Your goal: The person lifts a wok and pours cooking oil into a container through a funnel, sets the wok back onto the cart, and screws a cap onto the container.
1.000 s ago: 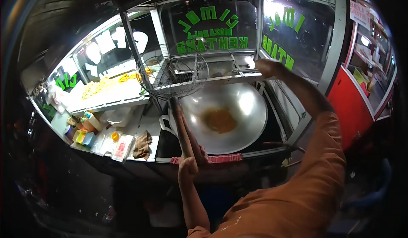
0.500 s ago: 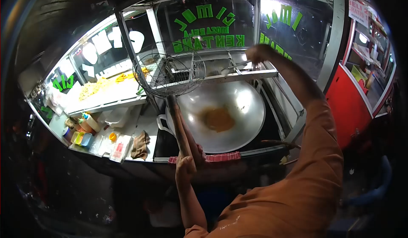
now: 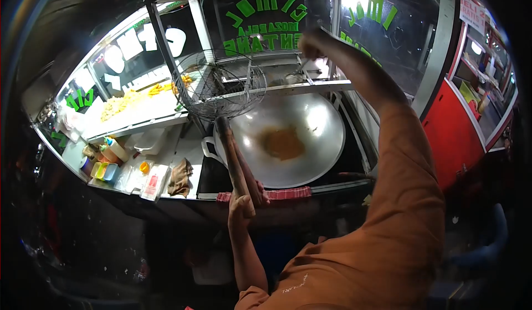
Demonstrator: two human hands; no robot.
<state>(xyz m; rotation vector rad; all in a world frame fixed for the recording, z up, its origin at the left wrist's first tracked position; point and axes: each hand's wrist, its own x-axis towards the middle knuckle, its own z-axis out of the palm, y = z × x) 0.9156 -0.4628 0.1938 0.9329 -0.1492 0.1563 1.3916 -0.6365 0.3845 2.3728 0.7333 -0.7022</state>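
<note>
In my left hand is the wooden handle of a wire skimmer, with my fingers wrapped round it. Its round wire basket is raised over the back left rim of a large wok. A second brownish handle lies close beside the first. My right hand is closed above the back of the wok, round a thin-handled metal utensil whose rounded end is low behind the metal bar. Brown residue sits at the bottom of the wok.
A lit display tray of yellow food stands left. Below are sauce bottles, a plastic tub, plastic packs and a brown cloth. A metal bar crosses behind the wok; a red checked cloth lies in front.
My right hand has moved left and up, with its utensil. My left hand and the skimmer keep nearly the same place; the whole view has shifted slightly.
</note>
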